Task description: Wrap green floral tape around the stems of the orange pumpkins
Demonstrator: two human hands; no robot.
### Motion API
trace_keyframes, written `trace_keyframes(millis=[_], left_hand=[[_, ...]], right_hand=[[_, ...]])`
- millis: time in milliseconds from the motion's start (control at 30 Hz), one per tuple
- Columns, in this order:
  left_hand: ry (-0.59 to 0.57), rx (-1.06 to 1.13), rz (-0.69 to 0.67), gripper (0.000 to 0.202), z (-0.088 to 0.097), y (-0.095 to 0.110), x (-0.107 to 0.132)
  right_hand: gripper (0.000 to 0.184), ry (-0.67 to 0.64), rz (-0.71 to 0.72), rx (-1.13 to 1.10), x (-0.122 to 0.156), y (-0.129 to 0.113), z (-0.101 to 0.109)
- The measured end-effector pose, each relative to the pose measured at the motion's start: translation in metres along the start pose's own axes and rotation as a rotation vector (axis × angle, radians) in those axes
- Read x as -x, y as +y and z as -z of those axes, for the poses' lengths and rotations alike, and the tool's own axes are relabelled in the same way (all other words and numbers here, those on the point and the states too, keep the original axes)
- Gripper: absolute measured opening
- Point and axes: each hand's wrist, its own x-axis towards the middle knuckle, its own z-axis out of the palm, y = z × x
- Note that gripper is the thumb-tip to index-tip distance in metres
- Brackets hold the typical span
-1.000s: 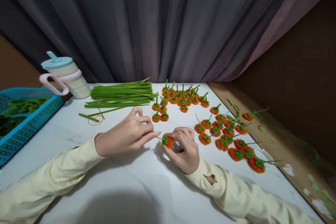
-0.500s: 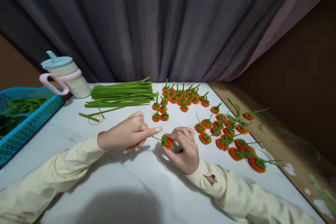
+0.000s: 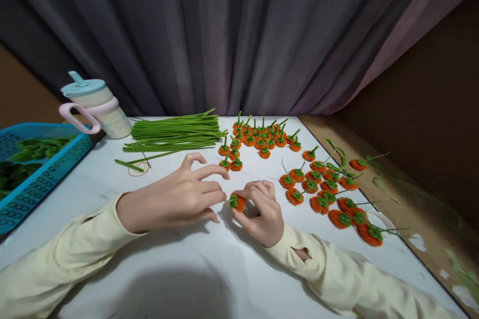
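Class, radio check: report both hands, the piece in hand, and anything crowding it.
Right hand grips orange pumpkin piece. Left hand open, fingertips at its green stem. Finished pumpkins lie right of it, apart.

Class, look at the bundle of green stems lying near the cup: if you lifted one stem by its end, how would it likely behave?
One stem from the green stems would probably feel very light: each is thin. It would likely droop or bend, since loose ones nearby lie curved. Its fuzzy-looking surface suggests it would not slip.

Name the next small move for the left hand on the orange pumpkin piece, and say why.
Probably pinch the thin green stem: the left hand has open fingers beside the pumpkin piece, which the right hand grips, and the stem juts toward the left fingertips.
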Motion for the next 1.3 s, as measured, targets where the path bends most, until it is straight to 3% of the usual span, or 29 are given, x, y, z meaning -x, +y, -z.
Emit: trace_keyframes(millis=[233, 500, 733, 900, 1133, 1300], left_hand=[[0.085, -0.293, -0.096, 0.04, -0.011, 0.001, 0.001], [0.065, -0.33, -0.104, 0.038, -0.013, -0.001, 0.004], [-0.072, -0.142, -0.008, 0.032, -0.008, -0.001, 0.003], [-0.109, -0.09, 0.092, 0.042, -0.006, -0.003, 0.004], [-0.318, 0.19, 0.054, 0.046, -0.006, -0.018, 0.009], [-0.268, 0.404, 0.208, 0.051, -0.001, -0.024, 0.005]], right_hand=[[0.006, -0.003, 0.004, 0.01, 0.0, -0.003, 0.001], [0.005, 0.013, 0.005, 0.036, -0.001, -0.004, 0.001], [0.005, 0.015, 0.046, 0.06, 0.001, -0.005, 0.0], [0.005, 0.021, 0.1, 0.077, 0.002, -0.004, 0.001], [0.004, 0.013, 0.093, 0.084, 0.001, -0.005, 0.002], [0.004, 0.024, 0.097, 0.078, 0.001, -0.004, 0.002]])
